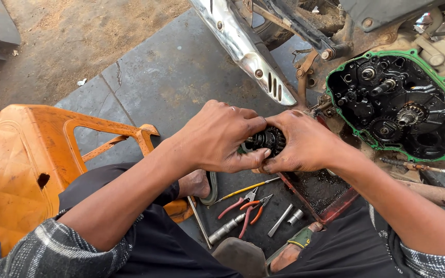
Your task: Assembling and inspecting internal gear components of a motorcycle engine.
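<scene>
A black, oily gear cluster (269, 140) is gripped between both hands, held up in front of the body above the tools on the floor. The left hand (217, 136) is clenched over its left side, fingers wrapped round the top and thumb pressed under. The right hand (305, 141) is clamped on its right side, fingertips meeting the left thumb at the bottom. Only the toothed middle part is visible between the hands; the rest is hidden. It is probably held two-handed because it is greasy and made of several stacked pieces.

Just right of the hands, an opened engine case (395, 103) of a motorcycle is seen, edged by a green gasket (330, 77), with small gears and shafts exposed inside. The chrome exhaust muffler (243, 46) is seen above the hands, running diagonally.

Below the hands, tools are laid on the concrete floor (181, 77) within easy reach: red-handled pliers (240, 202), orange-handled pliers (256, 208), a yellow-shafted screwdriver (248, 188), a socket extension (226, 228) and two small metal sleeves (287, 219). A dark red tray (330, 198) with oily residue is set under the engine, likely to catch drips.

An orange plastic stool (37, 164) lies tipped on its side at the left. Sandalled feet are partly seen near the tools.
</scene>
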